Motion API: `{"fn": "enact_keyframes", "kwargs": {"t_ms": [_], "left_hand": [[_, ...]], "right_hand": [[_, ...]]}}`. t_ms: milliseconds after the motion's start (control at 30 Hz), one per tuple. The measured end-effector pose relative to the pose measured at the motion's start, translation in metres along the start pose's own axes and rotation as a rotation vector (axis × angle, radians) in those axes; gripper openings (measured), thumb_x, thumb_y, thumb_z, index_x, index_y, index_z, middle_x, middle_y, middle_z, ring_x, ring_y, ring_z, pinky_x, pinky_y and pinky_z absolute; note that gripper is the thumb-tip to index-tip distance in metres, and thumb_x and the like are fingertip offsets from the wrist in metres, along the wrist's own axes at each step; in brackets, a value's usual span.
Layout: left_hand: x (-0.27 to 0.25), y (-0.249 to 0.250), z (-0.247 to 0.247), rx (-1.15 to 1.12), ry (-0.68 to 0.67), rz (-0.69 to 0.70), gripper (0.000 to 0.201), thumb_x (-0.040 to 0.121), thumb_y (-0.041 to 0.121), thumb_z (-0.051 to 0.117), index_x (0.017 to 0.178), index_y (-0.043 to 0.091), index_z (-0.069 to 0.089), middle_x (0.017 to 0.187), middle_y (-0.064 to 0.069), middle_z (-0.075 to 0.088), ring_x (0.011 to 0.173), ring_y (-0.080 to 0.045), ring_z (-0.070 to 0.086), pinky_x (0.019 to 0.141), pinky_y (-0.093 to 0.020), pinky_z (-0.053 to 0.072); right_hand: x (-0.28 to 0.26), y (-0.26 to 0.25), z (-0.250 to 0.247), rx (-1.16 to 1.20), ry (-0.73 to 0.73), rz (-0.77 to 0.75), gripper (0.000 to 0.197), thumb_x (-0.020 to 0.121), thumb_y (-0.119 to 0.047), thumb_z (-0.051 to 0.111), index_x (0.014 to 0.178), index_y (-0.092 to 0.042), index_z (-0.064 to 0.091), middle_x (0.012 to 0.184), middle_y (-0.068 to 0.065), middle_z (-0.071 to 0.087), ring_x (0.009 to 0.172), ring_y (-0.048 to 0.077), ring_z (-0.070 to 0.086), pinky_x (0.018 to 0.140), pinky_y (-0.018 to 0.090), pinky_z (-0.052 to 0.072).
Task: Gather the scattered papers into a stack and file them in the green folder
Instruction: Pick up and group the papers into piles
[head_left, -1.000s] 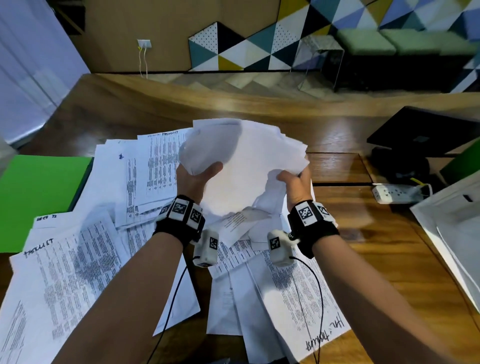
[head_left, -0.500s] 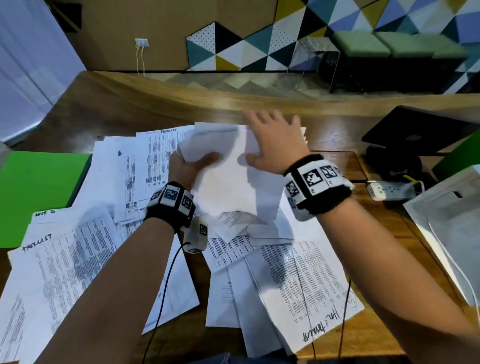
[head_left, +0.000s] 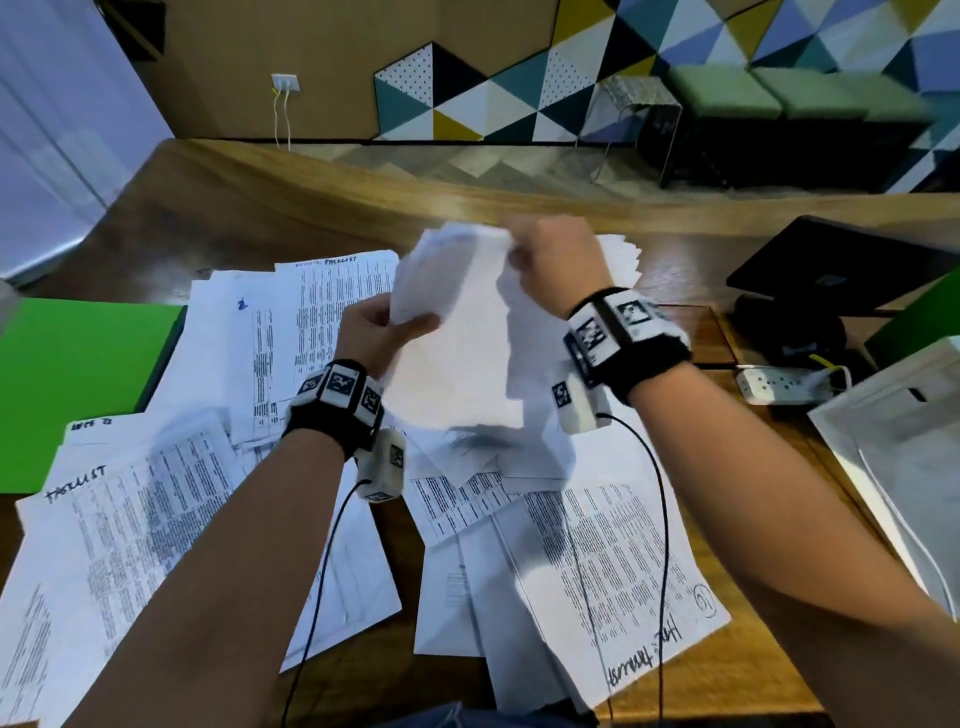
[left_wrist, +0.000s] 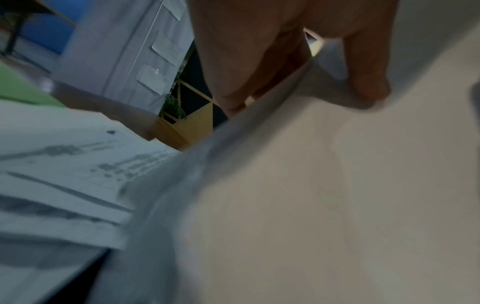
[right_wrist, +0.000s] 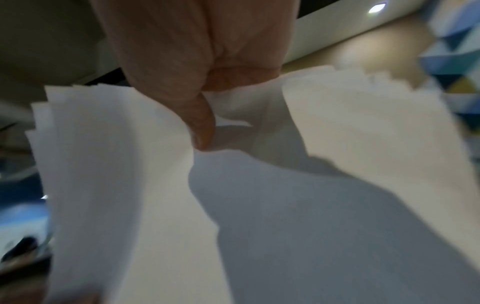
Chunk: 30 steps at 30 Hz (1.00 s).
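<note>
A bundle of white papers (head_left: 457, 332) is held up over the middle of the wooden table (head_left: 311, 208). My left hand (head_left: 374, 332) grips its left edge, thumb on top of the sheets. My right hand (head_left: 550, 265) pinches the bundle's top edge, and in the right wrist view the thumb (right_wrist: 200, 123) presses into the creased papers (right_wrist: 285, 205). Several printed sheets (head_left: 156, 519) lie scattered below and around both arms. The green folder (head_left: 78, 384) lies flat at the left edge, partly under loose sheets. The left wrist view shows my fingers (left_wrist: 233, 61) behind the blurred bundle (left_wrist: 311, 205).
A black monitor (head_left: 831, 270) on its stand sits at the right, with a white power strip (head_left: 779, 384) beside it. A white paper bag (head_left: 904, 441) lies at the right edge. Bare wood lies beyond the papers toward the far edge.
My right hand went from the bundle's right edge, over its top with fingers spread, to pinching its top edge. The bundle now stands more upright. My left hand kept its grip.
</note>
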<state>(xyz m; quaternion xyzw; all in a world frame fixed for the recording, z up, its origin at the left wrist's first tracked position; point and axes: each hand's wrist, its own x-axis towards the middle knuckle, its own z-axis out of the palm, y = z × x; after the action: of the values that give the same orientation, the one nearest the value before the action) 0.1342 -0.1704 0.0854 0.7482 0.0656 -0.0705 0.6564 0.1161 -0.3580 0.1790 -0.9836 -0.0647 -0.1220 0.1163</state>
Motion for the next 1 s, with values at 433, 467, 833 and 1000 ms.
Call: {"fn": "enact_keyframes", "kwargs": {"t_ms": [433, 467, 833, 1000], "left_hand": [[-0.011, 0.015, -0.006, -0.330, 0.222, 0.081, 0.007, 0.077, 0.007, 0.073, 0.077, 0.005, 0.067, 0.051, 0.012, 0.066, 0.047, -0.001, 0.059, 0.051, -0.017, 0.048], [-0.013, 0.014, -0.002, -0.308, 0.256, 0.115, 0.011, 0.079, 0.006, 0.072, 0.086, 0.000, 0.067, 0.056, 0.013, 0.066, 0.046, 0.005, 0.057, 0.049, -0.014, 0.047], [-0.016, -0.060, -0.007, -0.184, 0.089, -0.008, 0.058, 0.048, 0.015, 0.073, 0.104, 0.014, 0.055, 0.094, -0.007, 0.060, 0.088, -0.024, 0.058, 0.066, -0.030, 0.051], [-0.008, -0.054, 0.002, -0.153, 0.117, -0.024, 0.038, 0.058, -0.003, 0.050, 0.093, 0.006, 0.063, 0.072, -0.003, 0.057, 0.070, -0.018, 0.052, 0.058, -0.026, 0.045]], "right_hand": [[-0.061, 0.093, 0.041, 1.205, 0.259, 0.635, 0.034, 0.085, 0.010, 0.056, 0.094, -0.021, 0.062, 0.092, -0.008, 0.066, 0.083, 0.000, 0.063, 0.073, 0.012, 0.050], [-0.067, 0.094, 0.048, 1.232, 0.270, 0.661, 0.032, 0.082, 0.010, 0.057, 0.096, -0.019, 0.062, 0.094, -0.005, 0.066, 0.088, 0.007, 0.062, 0.078, 0.018, 0.051], [-0.098, 0.085, 0.099, 1.295, 0.312, 0.827, 0.066, 0.060, 0.011, 0.058, 0.116, -0.021, 0.045, 0.095, 0.000, 0.057, 0.079, 0.009, 0.055, 0.067, 0.021, 0.046], [-0.080, 0.071, 0.099, 1.234, 0.324, 0.803, 0.056, 0.057, 0.001, 0.056, 0.101, -0.034, 0.052, 0.105, 0.008, 0.060, 0.083, 0.015, 0.053, 0.071, 0.025, 0.045]]}}
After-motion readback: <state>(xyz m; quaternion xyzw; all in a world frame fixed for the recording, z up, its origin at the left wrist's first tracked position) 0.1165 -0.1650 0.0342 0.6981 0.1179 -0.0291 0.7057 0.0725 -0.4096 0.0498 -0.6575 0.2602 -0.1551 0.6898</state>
